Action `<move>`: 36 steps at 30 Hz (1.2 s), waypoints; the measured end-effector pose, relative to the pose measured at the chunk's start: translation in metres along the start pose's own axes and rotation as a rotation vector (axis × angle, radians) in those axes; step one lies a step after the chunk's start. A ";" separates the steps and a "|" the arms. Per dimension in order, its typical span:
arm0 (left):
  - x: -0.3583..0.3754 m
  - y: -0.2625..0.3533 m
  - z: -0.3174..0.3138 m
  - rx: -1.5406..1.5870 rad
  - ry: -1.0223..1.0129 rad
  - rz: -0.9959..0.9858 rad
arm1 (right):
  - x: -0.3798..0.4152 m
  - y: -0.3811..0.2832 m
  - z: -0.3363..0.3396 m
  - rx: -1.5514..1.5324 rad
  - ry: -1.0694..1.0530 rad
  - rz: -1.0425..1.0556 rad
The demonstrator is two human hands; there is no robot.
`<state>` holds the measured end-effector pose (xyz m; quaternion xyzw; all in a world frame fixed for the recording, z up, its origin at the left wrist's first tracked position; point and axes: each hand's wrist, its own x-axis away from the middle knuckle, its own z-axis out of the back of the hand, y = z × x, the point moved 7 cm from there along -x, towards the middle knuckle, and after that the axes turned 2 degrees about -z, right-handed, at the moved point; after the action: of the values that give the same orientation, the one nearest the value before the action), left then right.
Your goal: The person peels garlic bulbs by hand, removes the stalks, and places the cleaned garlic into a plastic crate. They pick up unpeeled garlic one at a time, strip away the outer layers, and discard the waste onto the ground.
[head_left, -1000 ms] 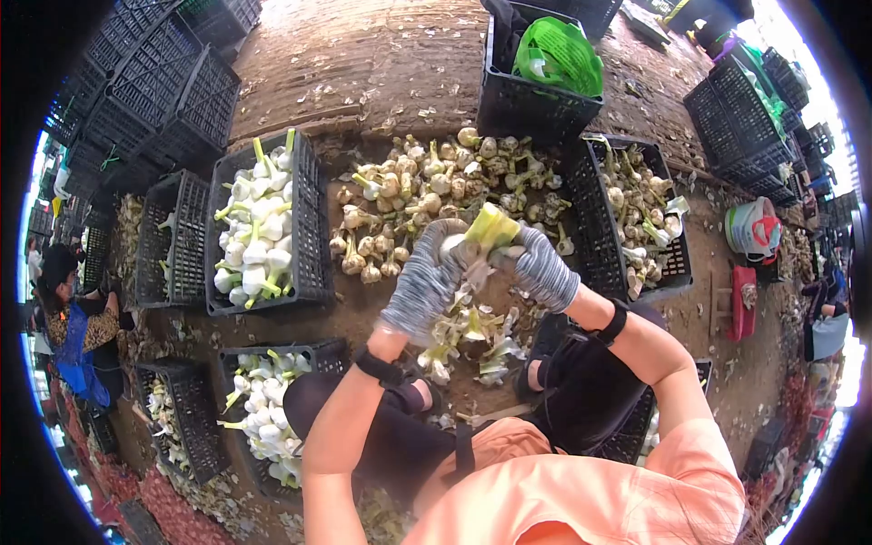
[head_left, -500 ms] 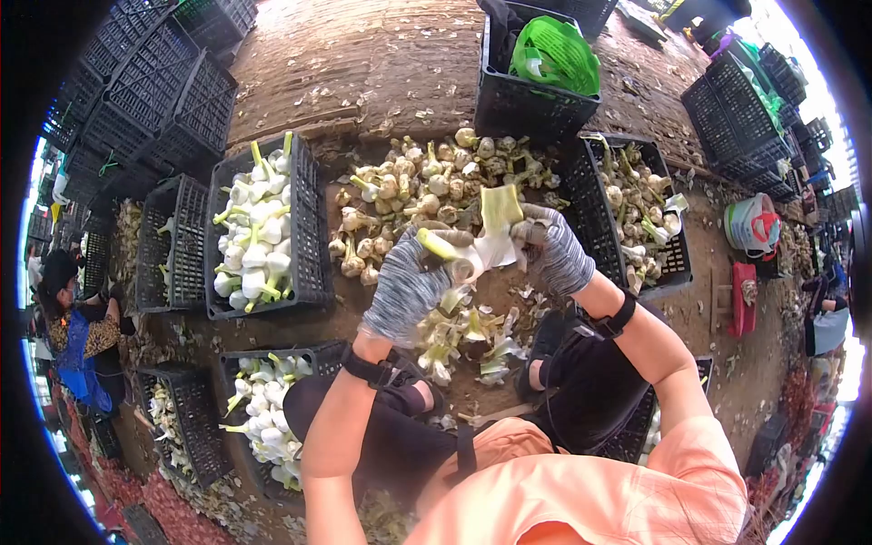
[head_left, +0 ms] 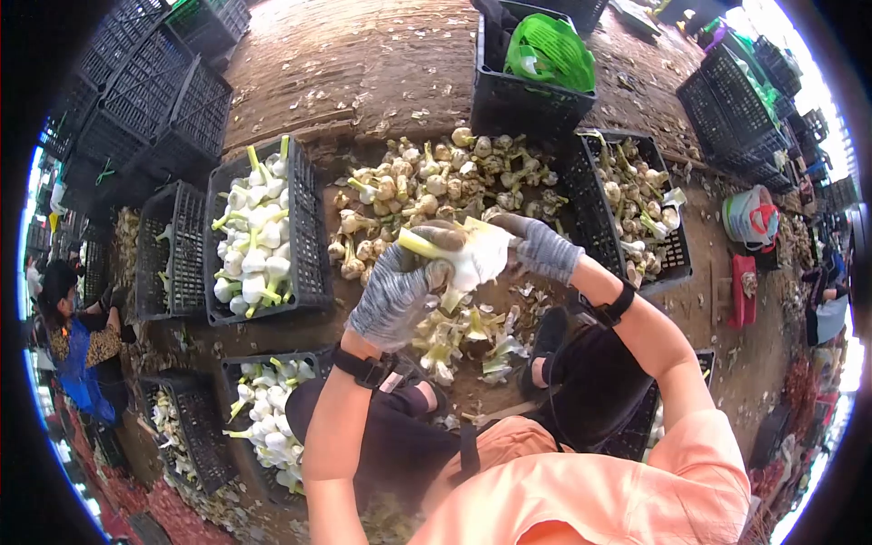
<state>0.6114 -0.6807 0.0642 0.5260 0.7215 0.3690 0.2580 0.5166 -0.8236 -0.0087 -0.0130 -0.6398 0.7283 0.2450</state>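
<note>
Over peelings [head_left: 465, 334], garlic [head_left: 466, 264] is held in the left hand [head_left: 391, 292], fingers curled, its skin pinched by the right hand [head_left: 542, 247], fingers nearly closed.

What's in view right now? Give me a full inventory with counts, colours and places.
Garlic bulb: one, white, green stalk, between the hands
Loose garlic: many, brownish, ground ahead
Peelings: many, pale, between the feet
Cleaned garlic: many, white, left crates
Crates: many, black, all around
Green bag: one, crate ahead
Bucket: one, whitish, right
Red item: one, below bucket
Other people: at least two, one blue-aproned, side edges
Shirt: one, orange, bottom
Trouser legs: two, black, lower middle
Left hand: one, grey-gloved, holding bulb
Right hand: one, grey-gloved, beside bulb
</note>
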 end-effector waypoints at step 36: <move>-0.003 -0.043 0.039 0.385 0.305 0.081 | 0.015 -0.049 -0.035 -0.518 0.125 -0.114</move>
<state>0.6174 -0.6814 0.0066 0.5322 0.7873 0.3101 0.0261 0.5319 -0.7823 0.0351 -0.0843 -0.7879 0.5234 0.3132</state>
